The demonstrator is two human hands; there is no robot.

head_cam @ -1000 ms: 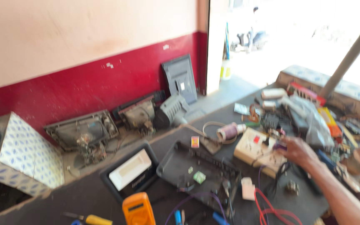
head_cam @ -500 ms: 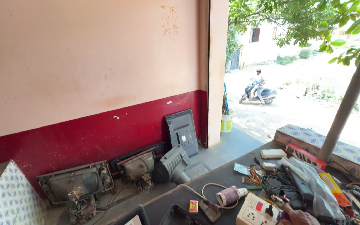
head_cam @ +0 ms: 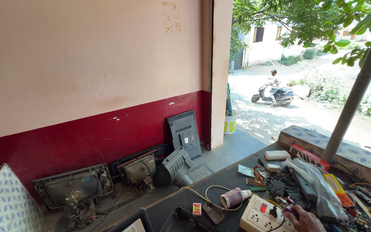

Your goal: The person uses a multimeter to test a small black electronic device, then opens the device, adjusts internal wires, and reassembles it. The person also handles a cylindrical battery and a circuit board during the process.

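Observation:
Only part of my right hand (head_cam: 304,220) shows, at the bottom edge of the view. Its fingers are closed around a small purple plug (head_cam: 291,210) beside the white extension board (head_cam: 260,216), which has a red switch and a black plug in it. The board lies on a dark workbench (head_cam: 220,180). My left hand is out of view.
A pinkish spool (head_cam: 232,198), white cable and plastic bag (head_cam: 316,182) lie on the bench among tools and wires. Old picture tubes (head_cam: 74,187) and a grey screen back (head_cam: 184,134) lean on the red wall. A grey pole (head_cam: 357,88) stands at right. Outside, a person rides a scooter (head_cam: 275,93).
The view has tilted up from the bench to the wall and street. My right hand stays by the extension board, now at the bottom edge. The scooter has moved left.

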